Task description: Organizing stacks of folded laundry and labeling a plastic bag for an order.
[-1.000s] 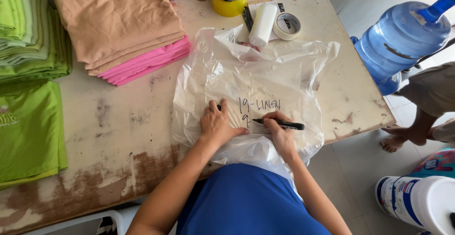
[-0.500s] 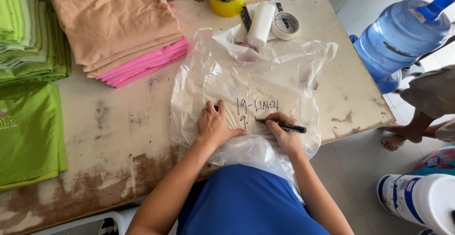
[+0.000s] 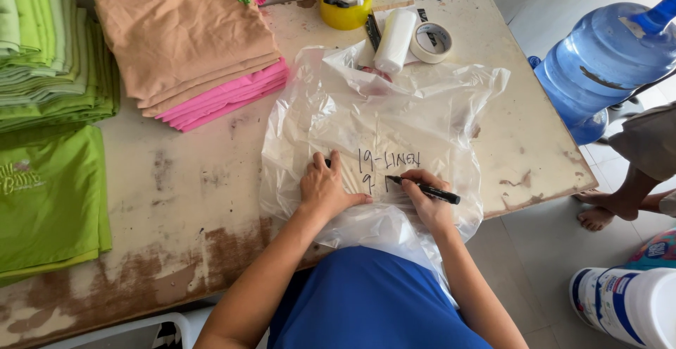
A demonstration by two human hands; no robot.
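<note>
A left hand (image 3: 325,188) presses flat on a clear plastic bag (image 3: 380,120) at the tabletop's (image 3: 176,180) near edge; right-hand (image 3: 428,197) fingers pinch a black marker (image 3: 422,189) writing on it. Slippery film could shift, smearing ink.

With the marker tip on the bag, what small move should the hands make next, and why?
Probably draw the marker tip a little rightward along the second line. The right hand has its tip at the start of that short, unfinished line, and the left hand presses the clear plastic bag flat beside it.
</note>
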